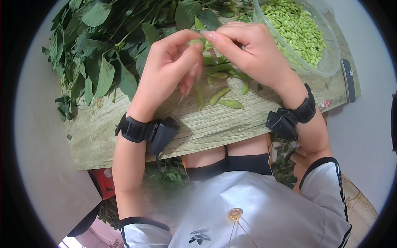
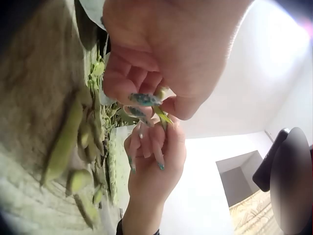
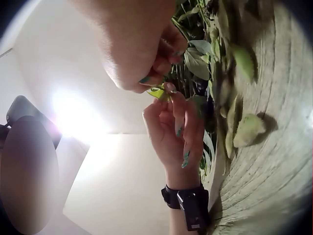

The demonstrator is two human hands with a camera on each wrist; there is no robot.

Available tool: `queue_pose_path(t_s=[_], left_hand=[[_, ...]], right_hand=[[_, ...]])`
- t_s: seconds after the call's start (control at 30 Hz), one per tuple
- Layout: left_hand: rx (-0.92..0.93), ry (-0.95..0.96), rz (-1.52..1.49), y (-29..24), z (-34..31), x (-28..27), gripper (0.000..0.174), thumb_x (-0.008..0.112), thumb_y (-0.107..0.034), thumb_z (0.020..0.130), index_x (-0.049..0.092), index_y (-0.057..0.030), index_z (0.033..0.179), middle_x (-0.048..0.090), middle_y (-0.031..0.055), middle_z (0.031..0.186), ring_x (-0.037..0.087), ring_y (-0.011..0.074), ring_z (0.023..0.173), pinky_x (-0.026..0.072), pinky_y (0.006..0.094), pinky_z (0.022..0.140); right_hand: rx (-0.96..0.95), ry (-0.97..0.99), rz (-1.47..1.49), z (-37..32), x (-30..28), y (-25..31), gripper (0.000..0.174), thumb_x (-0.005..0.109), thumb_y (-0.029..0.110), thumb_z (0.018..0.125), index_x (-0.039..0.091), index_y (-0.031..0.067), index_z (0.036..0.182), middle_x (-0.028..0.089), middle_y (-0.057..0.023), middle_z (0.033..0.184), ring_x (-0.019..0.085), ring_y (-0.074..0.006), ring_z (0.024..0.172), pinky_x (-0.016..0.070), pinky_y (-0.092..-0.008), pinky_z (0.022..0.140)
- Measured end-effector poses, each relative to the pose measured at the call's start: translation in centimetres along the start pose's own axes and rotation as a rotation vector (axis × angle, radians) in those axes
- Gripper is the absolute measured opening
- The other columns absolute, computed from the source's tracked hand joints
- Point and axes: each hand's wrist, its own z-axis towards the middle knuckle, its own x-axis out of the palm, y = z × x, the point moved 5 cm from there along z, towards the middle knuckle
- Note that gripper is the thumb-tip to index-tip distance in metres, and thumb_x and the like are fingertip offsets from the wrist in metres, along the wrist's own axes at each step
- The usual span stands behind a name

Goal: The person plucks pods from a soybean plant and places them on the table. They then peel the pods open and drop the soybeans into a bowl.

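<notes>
Over a wooden table (image 1: 198, 128) both hands meet on one green bean pod (image 1: 197, 41). My left hand (image 1: 191, 46) pinches it between thumb and fingers from the left. My right hand (image 1: 211, 38) pinches the same pod from the right. In the left wrist view the left hand (image 2: 157, 100) grips the pod (image 2: 162, 113) at the fingertips, with the right hand (image 2: 155, 147) just below it. The right wrist view has the right hand (image 3: 155, 83) on the pod (image 3: 159, 92) and the left hand (image 3: 172, 128) under it. Several loose pods (image 1: 223, 94) lie on the table beneath the hands.
A clear bowl (image 1: 331, 62) holds shelled green beans (image 1: 300, 27) at the back right. A heap of leafy stems (image 1: 99, 45) covers the back left of the table. A dark flat device (image 1: 348, 80) lies by the right edge. More leaves (image 1: 165, 173) lie on the floor below.
</notes>
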Motion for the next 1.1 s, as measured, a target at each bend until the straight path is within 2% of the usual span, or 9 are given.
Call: queue_pose_path(t_s=[0.3, 0.37, 0.6, 0.7, 0.8, 0.93, 0.97, 1.03, 1.1], left_hand=[[0.293, -0.240, 0.105, -2.2, 0.4, -1.4, 0.028, 0.048, -0.014, 0.102, 0.061, -0.0006, 0.124, 0.067, 0.0040, 0.078, 0.054, 0.0042, 0.048, 0.0380, 0.0169, 0.039], [0.411, -0.313, 0.266, -4.0, 0.6, -1.6, 0.030, 0.050, -0.017, 0.103, 0.062, -0.0004, 0.125, 0.070, 0.0076, 0.091, 0.052, 0.0026, 0.049, 0.0350, 0.0159, 0.038], [0.601, -0.027, 0.591, -13.6, 4.4, 5.3, 0.025, 0.057, -0.005, 0.095, 0.064, 0.0057, 0.117, 0.073, 0.0163, 0.090, 0.057, 0.0095, 0.051, 0.0479, 0.0231, 0.050], [1.057, -0.075, 0.736, -13.6, 6.8, 7.5, 0.032, 0.054, 0.001, 0.090, 0.062, 0.0058, 0.121, 0.072, 0.0163, 0.103, 0.057, 0.0093, 0.053, 0.0478, 0.0259, 0.051], [0.754, -0.148, 0.819, -13.5, 4.3, 7.9, 0.037, 0.054, 0.004, 0.088, 0.061, 0.0035, 0.124, 0.070, 0.0149, 0.114, 0.056, 0.0085, 0.053, 0.0480, 0.0244, 0.051], [0.767, -0.378, 0.878, -13.3, 2.1, 6.6, 0.038, 0.055, 0.006, 0.089, 0.061, -0.0013, 0.126, 0.069, 0.0112, 0.117, 0.049, 0.0038, 0.047, 0.0441, 0.0204, 0.044], [0.692, 0.072, 0.747, -14.0, 0.7, 4.4, 0.044, 0.051, -0.010, 0.098, 0.046, 0.0026, 0.139, 0.056, 0.0190, 0.136, 0.066, 0.0140, 0.082, 0.0544, 0.0256, 0.068], [0.651, -0.381, 0.589, -11.1, 0.9, 2.0, 0.025, 0.055, -0.014, 0.099, 0.065, -0.0007, 0.119, 0.071, 0.0067, 0.093, 0.050, 0.0007, 0.050, 0.0345, 0.0154, 0.042], [0.622, -0.377, 0.520, -8.7, 0.6, -0.1, 0.025, 0.055, -0.015, 0.100, 0.066, -0.0009, 0.117, 0.071, 0.0060, 0.089, 0.049, 0.0004, 0.049, 0.0338, 0.0157, 0.042]], right_hand=[[0.079, -0.124, -0.162, 0.0, -1.0, 0.0, 0.029, 0.060, 0.023, 0.093, 0.065, 0.0028, 0.074, 0.055, -0.0146, 0.060, 0.053, -0.0312, 0.054, 0.0398, -0.0385, 0.050], [-0.124, -0.217, -0.344, 0.0, -0.8, 0.6, 0.029, 0.060, 0.024, 0.093, 0.064, 0.0027, 0.074, 0.057, -0.0159, 0.064, 0.056, -0.0346, 0.058, 0.0425, -0.0420, 0.053], [-0.091, -0.180, -0.404, -0.2, -0.8, 0.3, 0.038, 0.058, 0.025, 0.095, 0.055, 0.0015, 0.066, 0.058, -0.0178, 0.063, 0.060, -0.0354, 0.061, 0.0453, -0.0442, 0.055], [0.011, -0.129, -0.285, -0.4, -0.7, -0.3, 0.039, 0.058, 0.026, 0.096, 0.056, 0.0020, 0.065, 0.056, -0.0180, 0.060, 0.060, -0.0354, 0.060, 0.0456, -0.0440, 0.054], [-0.057, -0.173, -0.372, -0.4, -1.0, -0.4, 0.038, 0.056, 0.025, 0.097, 0.056, 0.0010, 0.067, 0.056, -0.0179, 0.058, 0.060, -0.0364, 0.059, 0.0463, -0.0442, 0.055], [-0.073, -0.230, -0.304, -0.1, -1.2, -0.4, 0.027, 0.057, 0.021, 0.096, 0.062, -0.0020, 0.082, 0.061, -0.0194, 0.074, 0.062, -0.0366, 0.072, 0.0493, -0.0434, 0.064], [-0.074, -0.229, -0.300, -0.1, -1.0, -0.5, 0.027, 0.057, 0.021, 0.096, 0.062, -0.0020, 0.082, 0.061, -0.0194, 0.074, 0.062, -0.0366, 0.072, 0.0493, -0.0434, 0.064], [-0.080, -0.353, -0.274, -0.3, -1.1, -0.9, 0.040, 0.064, 0.017, 0.092, 0.059, 0.0102, 0.132, 0.065, -0.0149, 0.092, 0.063, -0.0328, 0.076, 0.0491, -0.0381, 0.070], [-0.133, -0.376, -0.306, -0.1, -1.1, -0.6, 0.042, 0.067, 0.014, 0.090, 0.057, 0.0098, 0.130, 0.066, -0.0112, 0.096, 0.065, -0.0307, 0.081, 0.0500, -0.0375, 0.072]])
